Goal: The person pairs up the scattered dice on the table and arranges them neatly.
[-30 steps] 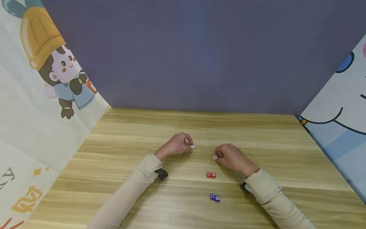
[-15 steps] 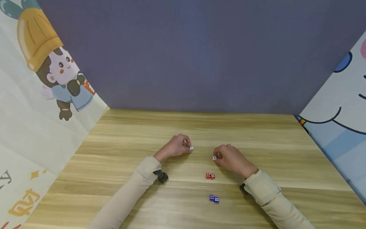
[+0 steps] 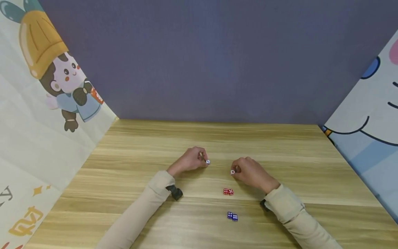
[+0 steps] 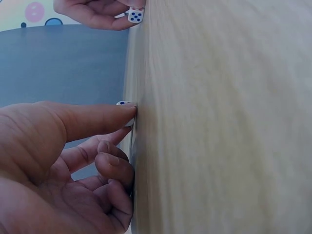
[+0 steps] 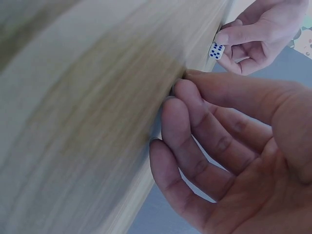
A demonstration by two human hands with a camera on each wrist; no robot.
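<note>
My left hand (image 3: 193,158) pinches a small white die (image 3: 208,162) between thumb and forefinger, low over the wooden table. In the left wrist view the thumb covers most of that die (image 4: 126,103). To the right and a little nearer, my right hand (image 3: 251,172) pinches a second white die (image 3: 232,172) at the tabletop. Its own fingers hide this die in the right wrist view, while the left hand's die (image 5: 216,50) shows blue pips there. Two red dice (image 3: 228,191) sit side by side below the right hand. Closer still are two blue dice (image 3: 232,216), set corner to corner.
The wood-grain table (image 3: 280,138) ends at a dark grey-blue panel (image 3: 217,62) at the back. Cartoon-printed sheets stand on the left (image 3: 31,138) and right (image 3: 370,114). A black strap device (image 3: 175,192) sits at the left wrist.
The left hand's die has turned from a tilted pose to a flatter one, the hand dipping slightly. The right hand holds its place. The whole head view has shifted a little.
</note>
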